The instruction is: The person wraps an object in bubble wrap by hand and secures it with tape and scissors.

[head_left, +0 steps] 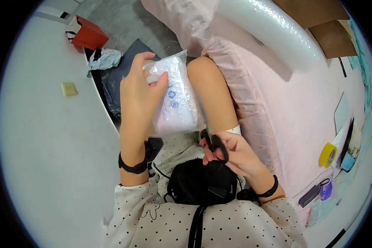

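Note:
My left hand (pixel 138 89) grips a bubble-wrapped white package (pixel 178 113) with blue printed marks, held tilted above my lap. A small whitish bit shows between its thumb and fingers; what it is I cannot make out. Close to the package's lower right corner, my right hand (pixel 242 155) is closed on a pair of scissors (pixel 220 149). Their black handle loops show around the fingers, while the blades are blurred and hard to see. Beneath the hands a black pouch-like thing (pixel 200 180) lies on my lap.
A bed with pink striped bedding (pixel 277 107) is at my right. It bears a bubble wrap roll (pixel 273 31), cardboard (pixel 332 39), yellow tape (pixel 327 155) and a black device (pixel 309 199). To the left are dark plastic bags (pixel 111 87), crumpled plastic (pixel 105 59) and a red paper bag (pixel 89 33).

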Available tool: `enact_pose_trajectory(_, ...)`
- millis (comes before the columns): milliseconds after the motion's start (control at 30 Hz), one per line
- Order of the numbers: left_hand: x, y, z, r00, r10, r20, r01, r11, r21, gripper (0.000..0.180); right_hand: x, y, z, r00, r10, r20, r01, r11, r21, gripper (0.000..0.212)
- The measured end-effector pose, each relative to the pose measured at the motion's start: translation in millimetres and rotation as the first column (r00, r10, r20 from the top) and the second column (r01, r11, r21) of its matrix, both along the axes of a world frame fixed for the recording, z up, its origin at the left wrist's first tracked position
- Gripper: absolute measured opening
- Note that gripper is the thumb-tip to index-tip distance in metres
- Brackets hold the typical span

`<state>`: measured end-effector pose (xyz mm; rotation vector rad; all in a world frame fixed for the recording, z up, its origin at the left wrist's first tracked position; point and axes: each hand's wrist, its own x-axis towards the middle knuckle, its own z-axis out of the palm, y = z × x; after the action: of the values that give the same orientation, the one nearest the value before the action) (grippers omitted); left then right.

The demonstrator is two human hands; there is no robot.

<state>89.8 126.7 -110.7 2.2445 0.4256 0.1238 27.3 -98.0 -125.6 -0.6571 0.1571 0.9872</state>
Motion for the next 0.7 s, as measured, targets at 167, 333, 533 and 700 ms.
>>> enact_pose_trajectory(167,-1.9,0.9,4.1,1.0,-0.013,0.012,0.012,0.997,0.079,0.041,11.0,-3.8,-14.2,0.93,0.252,-0.266,-0.14,0.915,0.378,0.051)
enact_pose_trajectory(333,-2.1,-4.1,9.5,0.999,0.027,-0.04,-0.026,0.999,0.018,0.04,42.4,20.6,-8.9,0.925,0.378,-0.04,-0.376,0.926,0.035,0.069)
enact_pose_trajectory(533,-3.4,-2.3,4.7,0.999,0.042,0.018,-0.042,0.999,-0.012,0.039,57.9,34.6,-13.5,0.907,0.42,0.035,-0.417,0.906,-0.079,0.076)
enact_pose_trajectory(700,-3.0,-0.1,2.5,0.999,0.043,0.011,-0.044,0.998,0.036,0.04,55.1,37.2,-15.2,0.926,0.377,0.033,-0.371,0.921,-0.118,0.061)
